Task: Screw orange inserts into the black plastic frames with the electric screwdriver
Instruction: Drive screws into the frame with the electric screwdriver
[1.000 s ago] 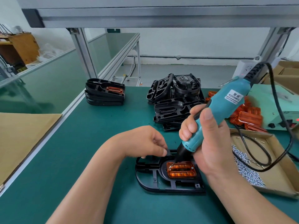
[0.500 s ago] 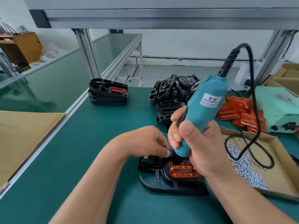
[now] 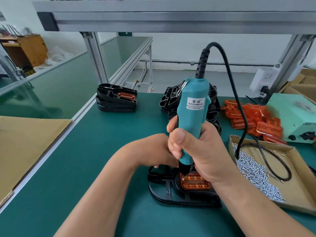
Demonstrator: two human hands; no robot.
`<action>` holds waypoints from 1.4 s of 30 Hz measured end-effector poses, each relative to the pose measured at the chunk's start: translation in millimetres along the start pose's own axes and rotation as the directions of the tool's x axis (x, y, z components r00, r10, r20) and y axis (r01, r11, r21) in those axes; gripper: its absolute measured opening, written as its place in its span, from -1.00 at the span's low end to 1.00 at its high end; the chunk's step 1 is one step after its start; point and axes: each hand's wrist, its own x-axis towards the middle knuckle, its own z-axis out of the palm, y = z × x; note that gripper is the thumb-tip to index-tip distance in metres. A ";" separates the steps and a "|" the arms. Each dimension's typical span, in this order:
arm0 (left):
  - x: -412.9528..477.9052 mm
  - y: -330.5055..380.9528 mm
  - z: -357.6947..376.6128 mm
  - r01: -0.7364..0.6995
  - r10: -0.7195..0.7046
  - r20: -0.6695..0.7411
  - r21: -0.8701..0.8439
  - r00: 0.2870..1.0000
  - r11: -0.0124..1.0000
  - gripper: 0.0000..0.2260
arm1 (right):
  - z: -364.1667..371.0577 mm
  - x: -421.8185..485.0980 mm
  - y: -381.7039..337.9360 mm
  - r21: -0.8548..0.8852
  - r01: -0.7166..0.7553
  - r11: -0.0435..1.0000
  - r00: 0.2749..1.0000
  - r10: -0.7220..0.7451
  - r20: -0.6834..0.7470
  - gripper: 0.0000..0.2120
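Note:
A black plastic frame [image 3: 164, 189] lies flat on the green mat in front of me, with an orange insert [image 3: 195, 183] seated in its round recess. My right hand [image 3: 201, 151] grips a teal electric screwdriver [image 3: 191, 117], held almost upright with its black tip down at the insert's upper left corner. My left hand [image 3: 152, 149] rests at the frame's far edge beside the tip, fingers curled; what they pinch is hidden behind the screwdriver.
A cardboard tray [image 3: 290, 183] of small silver screws sits on the right, the tool's black cable [image 3: 242, 117] looping over it. Loose orange inserts [image 3: 256, 117], a pile of black frames [image 3: 171, 98], a stack of finished frames [image 3: 118, 100] and a green control box [image 3: 295, 115] stand behind.
The screwdriver has swung from a rightward tilt to nearly upright over the insert's corner. My left hand has stayed at the frame's far edge.

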 end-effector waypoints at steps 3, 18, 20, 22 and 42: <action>-0.7 1.9 -0.3 0.006 -0.006 -0.004 -0.001 1.000 1.000 -0.75 | -0.6 -0.4 -0.1 0.003 -0.007 1.000 1.000 0.007 0.011 -0.53; -4.2 6.7 -0.7 -0.006 0.006 0.002 -0.050 1.000 0.999 -0.91 | -10.0 -2.8 6.4 0.066 -0.017 0.998 0.999 0.014 0.040 -0.56; -5.0 6.2 -0.3 -0.003 0.003 -0.010 -0.037 1.000 0.999 -0.91 | -9.5 -2.9 7.9 0.083 0.003 0.997 0.999 -0.006 0.038 -0.51; -5.2 6.2 -0.7 -0.003 0.003 -0.011 -0.010 1.000 1.000 -0.93 | -8.7 -4.0 8.0 0.058 0.025 0.998 0.999 -0.028 0.040 -0.51; -5.0 0.7 -2.8 -0.059 0.060 0.007 -0.075 0.998 0.995 -0.82 | -24.7 2.3 -21.0 0.192 0.219 0.957 0.974 -0.204 -0.098 -0.60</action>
